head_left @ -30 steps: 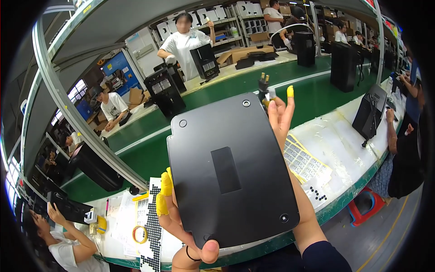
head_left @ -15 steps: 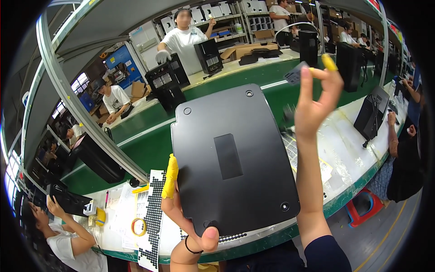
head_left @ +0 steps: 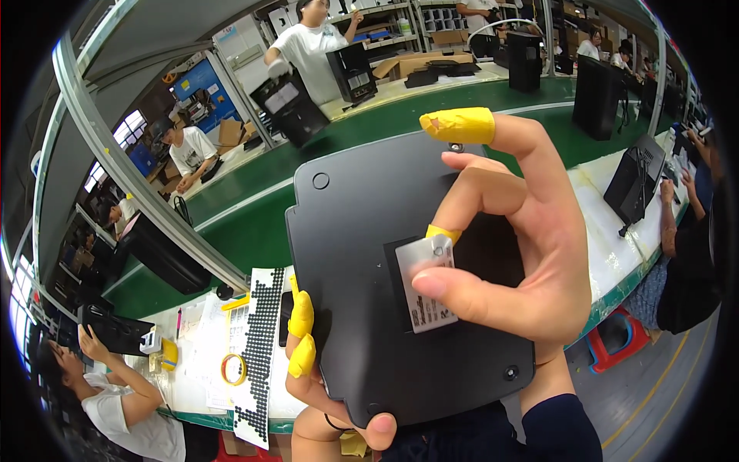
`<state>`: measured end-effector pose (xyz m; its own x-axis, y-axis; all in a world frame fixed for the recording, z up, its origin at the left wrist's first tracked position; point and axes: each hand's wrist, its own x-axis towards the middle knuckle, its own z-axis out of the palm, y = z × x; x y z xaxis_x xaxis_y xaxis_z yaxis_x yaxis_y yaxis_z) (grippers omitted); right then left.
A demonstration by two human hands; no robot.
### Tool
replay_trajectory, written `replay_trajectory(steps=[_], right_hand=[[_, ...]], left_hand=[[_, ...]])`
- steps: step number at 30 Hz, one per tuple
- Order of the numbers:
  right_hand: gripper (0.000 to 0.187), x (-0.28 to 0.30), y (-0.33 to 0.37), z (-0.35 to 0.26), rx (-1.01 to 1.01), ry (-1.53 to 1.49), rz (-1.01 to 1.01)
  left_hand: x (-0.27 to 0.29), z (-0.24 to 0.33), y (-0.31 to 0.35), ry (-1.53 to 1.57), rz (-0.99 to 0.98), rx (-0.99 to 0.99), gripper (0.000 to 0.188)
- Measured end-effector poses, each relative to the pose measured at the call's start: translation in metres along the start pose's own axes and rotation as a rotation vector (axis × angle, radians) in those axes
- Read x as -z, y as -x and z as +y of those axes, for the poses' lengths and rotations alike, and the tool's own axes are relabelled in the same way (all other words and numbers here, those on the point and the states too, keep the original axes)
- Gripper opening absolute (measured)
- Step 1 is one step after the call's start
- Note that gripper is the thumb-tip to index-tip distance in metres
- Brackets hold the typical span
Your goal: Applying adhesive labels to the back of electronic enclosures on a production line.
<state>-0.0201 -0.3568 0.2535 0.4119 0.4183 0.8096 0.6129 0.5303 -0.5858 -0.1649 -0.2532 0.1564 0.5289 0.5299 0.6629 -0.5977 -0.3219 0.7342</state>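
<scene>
A flat black plastic panel with rounded corners and screw holes is held up in front of me. My left hand grips its lower left edge, thumb on the face, yellow finger covers on some fingers. Between the thumb and a finger of my right hand is a small silver-grey label with dark print. It overlaps the shallow rectangular recess in the panel's middle; whether it touches the surface I cannot tell. My right index finger, in a yellow cover, extends over the panel's top edge.
On the bench lie a sheet of black round pads, a yellow tape roll and a black case. A metal post rises at left. Beyond runs a green conveyor with black cases; co-workers stand and sit around.
My right hand has come down and left with the label, from beside the panel's upper right to its middle. The panel has shifted slightly right and down. A co-worker across has tilted a case.
</scene>
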Motion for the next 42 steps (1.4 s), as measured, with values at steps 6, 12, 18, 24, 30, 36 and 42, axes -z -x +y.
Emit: replay_trajectory(steps=[6,12,18,24,30,36,42], right_hand=[[0.079,0.001,0.005,-0.002,0.037,0.148,-0.092],[0.082,0.003,0.006,-0.007,0.015,0.179,-0.137],[0.085,0.008,0.005,-0.005,-0.012,0.177,-0.152],[0.088,0.01,0.003,-0.003,-0.037,0.129,-0.181],[0.086,0.013,0.002,-0.004,-0.03,0.131,-0.213],[0.085,0.013,0.003,-0.001,-0.006,0.126,-0.23],[0.083,0.011,0.004,0.002,0.012,0.116,-0.214]], left_hand=[[0.009,-0.008,0.006,-0.109,-0.192,-0.267,0.098],[0.007,-0.003,0.02,-0.2,-0.103,-0.265,0.087],[-0.009,-0.003,0.017,-0.204,-0.027,-0.354,0.078],[-0.041,-0.015,0.008,-0.176,0.197,-0.538,0.073],[-0.047,-0.019,0.006,-0.128,0.285,-0.557,0.073],[-0.039,-0.02,0.006,-0.13,0.214,-0.575,0.075],[-0.028,-0.018,0.009,-0.169,0.133,-0.568,0.076]])
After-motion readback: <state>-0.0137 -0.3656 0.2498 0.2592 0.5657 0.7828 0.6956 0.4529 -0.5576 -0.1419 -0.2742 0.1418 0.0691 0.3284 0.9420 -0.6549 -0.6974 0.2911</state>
